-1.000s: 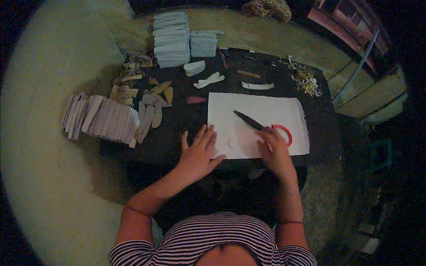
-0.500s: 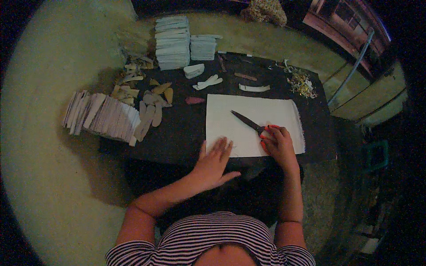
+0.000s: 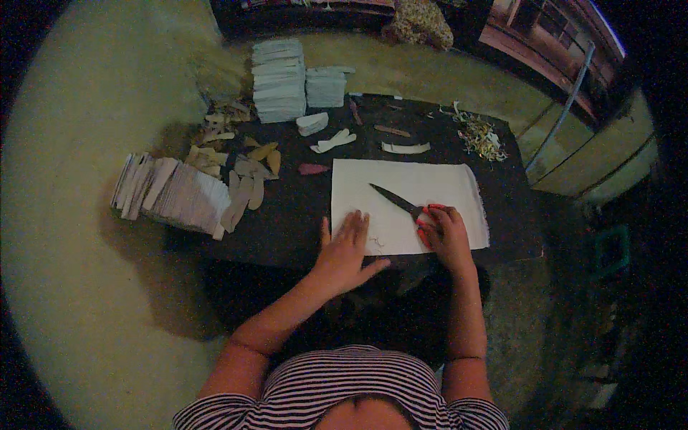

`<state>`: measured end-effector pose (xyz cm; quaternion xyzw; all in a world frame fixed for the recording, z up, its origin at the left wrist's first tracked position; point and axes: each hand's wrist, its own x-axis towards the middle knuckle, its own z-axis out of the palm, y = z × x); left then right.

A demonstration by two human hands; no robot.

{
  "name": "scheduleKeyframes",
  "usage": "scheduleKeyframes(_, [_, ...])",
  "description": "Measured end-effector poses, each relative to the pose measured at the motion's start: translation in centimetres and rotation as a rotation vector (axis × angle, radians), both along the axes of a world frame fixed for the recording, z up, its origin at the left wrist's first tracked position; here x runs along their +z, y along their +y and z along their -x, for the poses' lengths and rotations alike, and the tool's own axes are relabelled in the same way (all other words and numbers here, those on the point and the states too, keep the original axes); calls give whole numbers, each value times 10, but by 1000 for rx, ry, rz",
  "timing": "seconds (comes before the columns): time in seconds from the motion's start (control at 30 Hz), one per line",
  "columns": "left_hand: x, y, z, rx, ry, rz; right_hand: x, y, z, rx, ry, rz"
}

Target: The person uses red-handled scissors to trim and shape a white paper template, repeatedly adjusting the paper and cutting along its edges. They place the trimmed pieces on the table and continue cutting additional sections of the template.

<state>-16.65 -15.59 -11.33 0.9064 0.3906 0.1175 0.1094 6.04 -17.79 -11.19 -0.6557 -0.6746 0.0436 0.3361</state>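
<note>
A white sheet of cloth (image 3: 406, 172), frayed along its right edge, lies flat on the dark table. My left hand (image 3: 345, 251) rests palm down over its near left corner, fingers spread and thumb out to the right. A few thin loose threads (image 3: 375, 241) lie beside those fingertips. On the right part of the cloth, my right hand (image 3: 448, 233) is closed around the orange handles of a pair of scissors (image 3: 394, 201). The dark blades are together and point to the far left. My fingers partly hide the handles.
Pale stacked strips (image 3: 279, 82) stand at the back, and a leaning row of cut pieces (image 3: 172, 192) at the left. Loose tan pieces (image 3: 247, 172) lie beside that row. A maroon piece (image 3: 313, 169) and a curved white strip (image 3: 405, 148) border the cloth. Tangled scraps (image 3: 481, 136) sit far right.
My left hand has slid slightly away from me, farther onto the cloth. My right hand keeps its hold on the scissors, almost still. The whole view has tilted a little.
</note>
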Motion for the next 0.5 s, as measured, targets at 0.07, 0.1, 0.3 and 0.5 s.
scheduleKeyframes(0.07, [-1, -9, -3, -152, 39, 63, -2, 0, -3, -7, -49, 19])
scheduleKeyframes(0.1, [1, -13, -4, -248, -12, 207, -3, 0, -4, -1, 99, 37])
scheduleKeyframes(0.3, [-2, 14, 12, 5, -328, 201, -12, -6, -11, 28, 458, 68])
scheduleKeyframes(0.5, [-1, 21, 46, 316, -898, 181, 21, 0, 32, 170, 438, 94])
